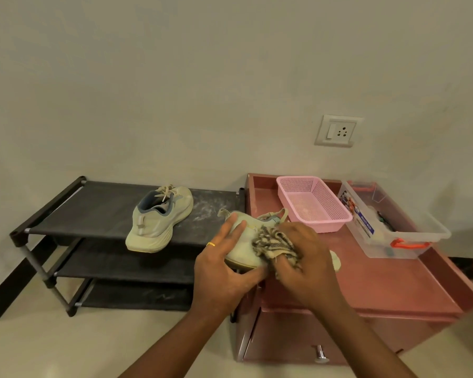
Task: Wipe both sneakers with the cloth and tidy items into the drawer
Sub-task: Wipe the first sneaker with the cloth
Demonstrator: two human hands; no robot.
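Cloth point(273, 241) is bunching in your right hand point(306, 257), whose fingers are curling round it and pressing it against the sneaker point(243, 251) you are holding over the counter's point(388, 282) left edge. Your left hand point(224, 271) is gripping that sneaker, fingers lying over its upper, thumb under the sole. The second sneaker point(159, 222) is sitting on the black shoe rack's point(93, 214) top shelf. A pink basket point(329, 225) and a clear box point(380, 241) are standing on the counter, above the drawer point(284, 336).
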